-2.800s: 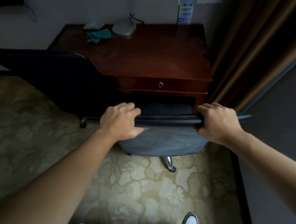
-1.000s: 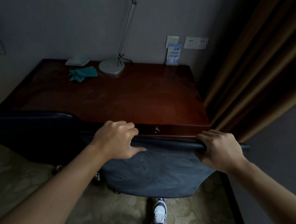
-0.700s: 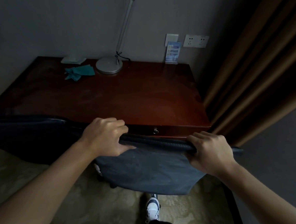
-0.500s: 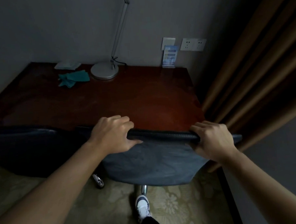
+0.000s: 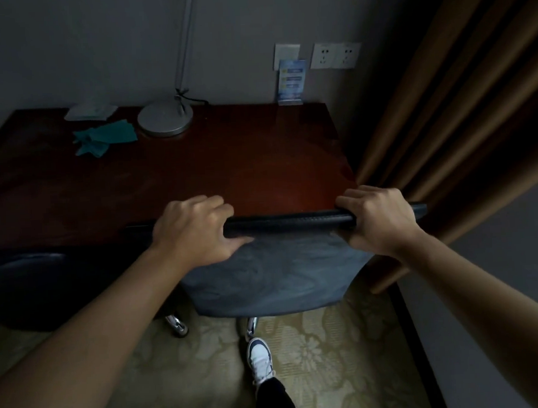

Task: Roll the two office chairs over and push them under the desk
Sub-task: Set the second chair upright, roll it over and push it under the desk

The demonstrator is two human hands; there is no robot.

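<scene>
A blue-grey office chair (image 5: 271,278) stands with its backrest against the front edge of the dark red wooden desk (image 5: 173,177); its seat is hidden under the desk. My left hand (image 5: 194,229) and my right hand (image 5: 377,220) both grip the backrest's top rim, one near each end. A second, darker office chair (image 5: 47,287) stands to the left, its backrest also at the desk's front edge. Chrome chair legs (image 5: 176,324) show below the backrests.
On the desk's far side lie a lamp base (image 5: 165,118), a teal cloth (image 5: 105,139), a white packet (image 5: 90,111) and a blue card stand (image 5: 292,82). Brown curtains (image 5: 444,116) hang at the right. My shoe (image 5: 260,357) rests on the patterned carpet (image 5: 316,357).
The blue-grey chair has rolled forward until its backrest meets the desk front, hiding the drawer. Both hands kept their grip, and I stepped closer to the desk.
</scene>
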